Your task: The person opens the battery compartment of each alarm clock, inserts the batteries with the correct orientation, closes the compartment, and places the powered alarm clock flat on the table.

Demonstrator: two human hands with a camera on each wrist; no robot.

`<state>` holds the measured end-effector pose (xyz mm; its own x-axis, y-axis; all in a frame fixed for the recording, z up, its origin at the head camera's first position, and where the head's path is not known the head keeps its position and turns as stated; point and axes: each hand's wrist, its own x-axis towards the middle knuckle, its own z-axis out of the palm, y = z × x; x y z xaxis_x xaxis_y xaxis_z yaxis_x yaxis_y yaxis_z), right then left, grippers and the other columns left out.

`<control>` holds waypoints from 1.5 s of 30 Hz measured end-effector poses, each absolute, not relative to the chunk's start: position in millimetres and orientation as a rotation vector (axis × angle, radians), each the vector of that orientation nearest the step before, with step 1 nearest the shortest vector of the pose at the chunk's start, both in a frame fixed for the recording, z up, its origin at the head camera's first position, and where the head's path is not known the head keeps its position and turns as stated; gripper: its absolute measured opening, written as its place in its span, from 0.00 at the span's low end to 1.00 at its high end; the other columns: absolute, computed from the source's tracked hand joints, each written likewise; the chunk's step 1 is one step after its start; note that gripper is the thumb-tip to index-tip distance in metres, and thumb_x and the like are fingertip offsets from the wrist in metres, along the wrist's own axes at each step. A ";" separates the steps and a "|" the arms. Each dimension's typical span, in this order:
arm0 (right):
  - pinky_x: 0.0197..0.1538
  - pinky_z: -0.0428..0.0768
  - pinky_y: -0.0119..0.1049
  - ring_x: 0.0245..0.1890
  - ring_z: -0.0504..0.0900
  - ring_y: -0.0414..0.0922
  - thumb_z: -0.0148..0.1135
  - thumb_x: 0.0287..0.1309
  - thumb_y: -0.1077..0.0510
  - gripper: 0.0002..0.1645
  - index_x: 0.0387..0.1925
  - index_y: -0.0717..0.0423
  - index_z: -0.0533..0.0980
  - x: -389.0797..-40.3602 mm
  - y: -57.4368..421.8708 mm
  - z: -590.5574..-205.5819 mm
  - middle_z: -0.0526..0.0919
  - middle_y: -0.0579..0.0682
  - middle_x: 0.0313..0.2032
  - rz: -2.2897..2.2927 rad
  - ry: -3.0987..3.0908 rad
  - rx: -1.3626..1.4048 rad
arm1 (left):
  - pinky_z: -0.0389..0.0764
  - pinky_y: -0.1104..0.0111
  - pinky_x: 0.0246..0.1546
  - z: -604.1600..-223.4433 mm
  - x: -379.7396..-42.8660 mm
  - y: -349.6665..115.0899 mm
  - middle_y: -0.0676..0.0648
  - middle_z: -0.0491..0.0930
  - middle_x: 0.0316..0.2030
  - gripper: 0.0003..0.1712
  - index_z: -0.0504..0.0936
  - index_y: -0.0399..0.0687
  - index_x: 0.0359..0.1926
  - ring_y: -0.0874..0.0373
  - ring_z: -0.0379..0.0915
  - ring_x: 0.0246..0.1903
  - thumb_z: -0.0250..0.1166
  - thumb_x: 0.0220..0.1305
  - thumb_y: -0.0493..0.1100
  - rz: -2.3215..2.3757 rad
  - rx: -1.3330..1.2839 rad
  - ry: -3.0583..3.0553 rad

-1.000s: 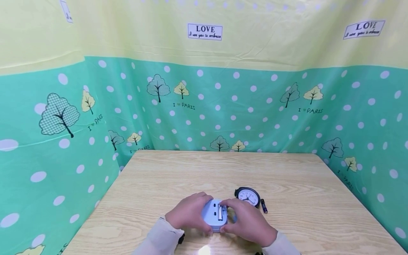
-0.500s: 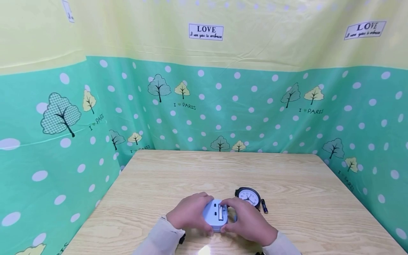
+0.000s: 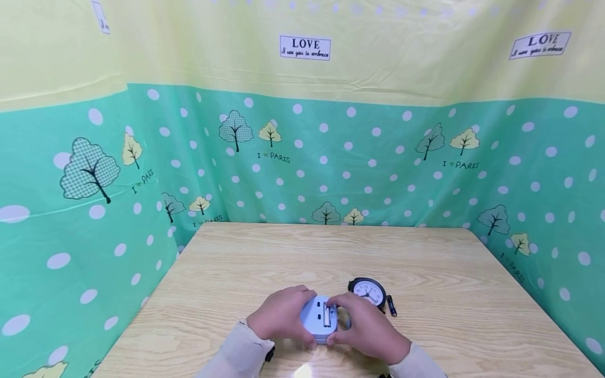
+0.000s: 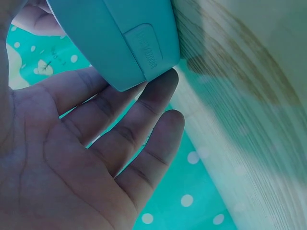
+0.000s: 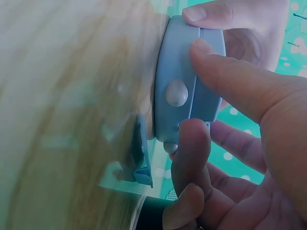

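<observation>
A light blue alarm clock (image 3: pixel 312 317) lies face down on the table, with two black knobs and an uncovered battery slot showing on its back. A silvery battery (image 3: pixel 327 317) sits in the slot. My left hand (image 3: pixel 282 316) grips the clock's left side between thumb and fingers; the left wrist view shows the fingers along its edge (image 4: pixel 148 50). My right hand (image 3: pixel 366 328) pinches the right side, thumb at the near edge and index fingertip by the slot's far end. A blue battery cover (image 5: pixel 142 155) is on the table beside the right hand, mostly hidden in the head view.
A black alarm clock (image 3: pixel 368 292) with a white dial lies just beyond my right hand. Next to it is a small dark cylinder (image 3: pixel 392 305). The wooden table (image 3: pixel 264 257) is bounded by a green and yellow patterned curtain (image 3: pixel 326 142).
Both hands stay on the blue clock, nearly unmoved. The right index finger remains by the battery slot, and only slight shifts show there.
</observation>
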<state>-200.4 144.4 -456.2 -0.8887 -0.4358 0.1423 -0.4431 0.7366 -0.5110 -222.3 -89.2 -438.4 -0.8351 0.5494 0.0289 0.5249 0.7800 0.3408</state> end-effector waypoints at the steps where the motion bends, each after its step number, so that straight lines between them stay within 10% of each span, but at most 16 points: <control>1: 0.60 0.80 0.50 0.58 0.81 0.44 0.80 0.42 0.33 0.44 0.61 0.40 0.79 -199.9 144.5 -456.0 0.82 0.41 0.58 0.857 -2.912 0.741 | 0.78 0.70 0.43 -438.3 -222.2 -89.1 0.55 0.82 0.51 0.59 0.80 0.48 0.65 0.67 0.73 0.39 0.87 0.28 0.65 0.519 0.876 2.897; 45: 0.59 0.80 0.52 0.57 0.82 0.46 0.86 0.38 0.44 0.39 0.55 0.45 0.82 -200.5 165.4 -443.5 0.85 0.39 0.53 0.843 -3.040 0.771 | 0.78 0.69 0.45 -441.2 -224.1 -87.8 0.56 0.81 0.50 0.59 0.79 0.49 0.65 0.67 0.73 0.40 0.88 0.26 0.63 0.533 0.829 2.884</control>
